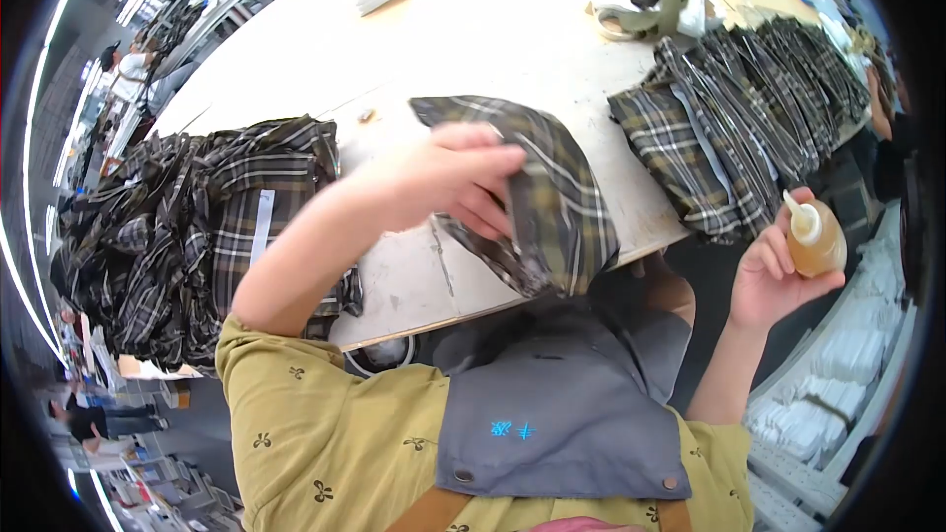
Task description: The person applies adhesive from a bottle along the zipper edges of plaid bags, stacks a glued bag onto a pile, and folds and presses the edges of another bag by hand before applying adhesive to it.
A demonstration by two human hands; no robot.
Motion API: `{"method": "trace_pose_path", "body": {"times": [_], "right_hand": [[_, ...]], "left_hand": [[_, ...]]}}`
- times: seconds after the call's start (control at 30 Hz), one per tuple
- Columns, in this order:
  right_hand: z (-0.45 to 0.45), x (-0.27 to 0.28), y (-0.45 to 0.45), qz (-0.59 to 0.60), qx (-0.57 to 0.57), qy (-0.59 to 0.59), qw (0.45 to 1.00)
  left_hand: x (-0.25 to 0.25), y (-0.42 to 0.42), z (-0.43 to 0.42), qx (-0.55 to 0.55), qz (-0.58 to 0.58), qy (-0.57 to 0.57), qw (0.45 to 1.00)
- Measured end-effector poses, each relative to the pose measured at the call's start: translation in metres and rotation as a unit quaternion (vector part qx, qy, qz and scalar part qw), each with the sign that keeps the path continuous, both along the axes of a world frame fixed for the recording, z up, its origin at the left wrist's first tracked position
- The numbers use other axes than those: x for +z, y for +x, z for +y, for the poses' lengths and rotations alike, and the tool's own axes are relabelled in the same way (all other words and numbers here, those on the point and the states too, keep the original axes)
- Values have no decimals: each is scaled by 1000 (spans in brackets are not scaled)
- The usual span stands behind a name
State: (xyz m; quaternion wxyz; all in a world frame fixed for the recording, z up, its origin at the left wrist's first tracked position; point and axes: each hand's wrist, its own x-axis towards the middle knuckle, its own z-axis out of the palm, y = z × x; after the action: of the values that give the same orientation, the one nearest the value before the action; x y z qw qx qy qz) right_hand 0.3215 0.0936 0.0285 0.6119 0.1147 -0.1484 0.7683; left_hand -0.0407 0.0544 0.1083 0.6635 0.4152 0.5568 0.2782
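Head view here, my right hand (772, 271) is wrapped around an amber bottle (828, 244), just off the table (473, 49). My left hand (468, 177) is at the plaid cloth (574, 197), kinda blurry, so I can't tell if it's actually clamped on it. That cloth is at the near edge, between a messy pile (148, 246) on the left and a neater stack (754, 108) on the right

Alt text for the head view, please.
A person's left hand holds a plaid piece at the edge of a pale table, while the right hand holds an amber bottle with a white nozzle. A crumpled plaid heap lies at picture left, folded plaid pieces at right.
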Motion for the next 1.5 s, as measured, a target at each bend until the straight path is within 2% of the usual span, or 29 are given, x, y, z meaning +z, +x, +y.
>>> {"method": "trace_pose_path", "body": {"times": [0.07, 0.1, 0.17, 0.2, 0.27, 0.33, 0.37, 0.4, 0.43, 0.47, 0.5, 0.57, 0.7, 0.77, 0.8, 0.87, 0.93, 0.97, 1.0, 1.07, 1.13, 1.2, 1.27, 1.33, 1.4, 1.43, 1.5], "right_hand": [[2, 4, -3, -94, -91, 66, 989], [7, 7, -4, -94, -79, 73, 990], [15, 13, -6, -202, -182, 125, 954], [20, 18, -10, -204, -175, 131, 954], [33, 29, -21, -453, -300, 124, 831], [53, 42, -52, -545, -374, 252, 707], [77, 41, -64, -530, -434, 401, 608], [86, 38, -80, -515, -390, 417, 639], [95, 44, -90, -581, -354, 423, 599], [95, 59, -104, -634, -437, 502, 394], [97, 64, -121, -673, -478, 503, 255], [114, 60, -154, -665, -507, 534, 124], [175, 21, -204, -637, -506, 571, 113], [197, 6, -223, -619, -524, 580, 77], [205, -6, -232, -617, -526, 581, 76], [220, -36, -250, -679, -466, 568, 18], [233, -77, -256, -656, -425, 623, -33], [220, -84, -256, -652, -444, 613, -55], [218, -84, -252, -652, -443, 613, -56], [214, -84, -246, -659, -442, 608, 2], [201, -66, -235, -667, -431, 607, 3], [171, -39, -210, -707, -367, 604, 9], [136, -13, -185, -720, -404, 547, 136], [90, 10, -157, -729, -401, 468, 297], [54, 6, -125, -685, -444, 382, 432], [34, -1, -108, -681, -436, 328, 489], [-3, -28, -73, -698, -389, 270, 537]], "left_hand": [[-30, 10, 7, -34, -13, -15, 999], [-43, 13, 12, -61, -24, -19, 998], [-43, 25, 14, -77, -18, -3, 997], [-40, 29, 14, -81, -20, 3, 996], [-39, 32, 14, -83, -37, 13, 996], [-42, 30, 10, -80, -46, 19, 996], [-42, 29, 7, -79, -43, 21, 996], [-42, 28, 5, -80, -40, 23, 996], [-45, 26, 3, -83, -30, 20, 996], [-45, 24, 2, -86, -32, 25, 995], [-46, 22, 0, -79, -26, 19, 996], [-48, 18, -2, -70, -32, 13, 997], [-49, 12, -3, -66, -57, 11, 996], [-48, 9, -6, -63, -69, 14, 996], [-47, 9, -6, -67, -78, 18, 994], [-50, 8, -6, -66, -93, 16, 993], [-52, 7, -5, -59, -104, 8, 993], [-54, 6, -4, -55, -105, 7, 993], [-53, 5, -4, -56, -106, 8, 993], [-52, 5, -5, -54, -114, 15, 992], [-54, 6, -7, -50, -113, 9, 992], [-51, 10, -9, -48, -114, 7, 992], [-50, 10, -9, -25, -130, 5, 991], [-53, 10, -9, -13, -154, -2, 988], [-52, 11, -6, 2, -167, -1, 986], [-52, 13, -4, 17, -170, -7, 985], [-51, 15, 1, 24, -176, -9, 984]]}}
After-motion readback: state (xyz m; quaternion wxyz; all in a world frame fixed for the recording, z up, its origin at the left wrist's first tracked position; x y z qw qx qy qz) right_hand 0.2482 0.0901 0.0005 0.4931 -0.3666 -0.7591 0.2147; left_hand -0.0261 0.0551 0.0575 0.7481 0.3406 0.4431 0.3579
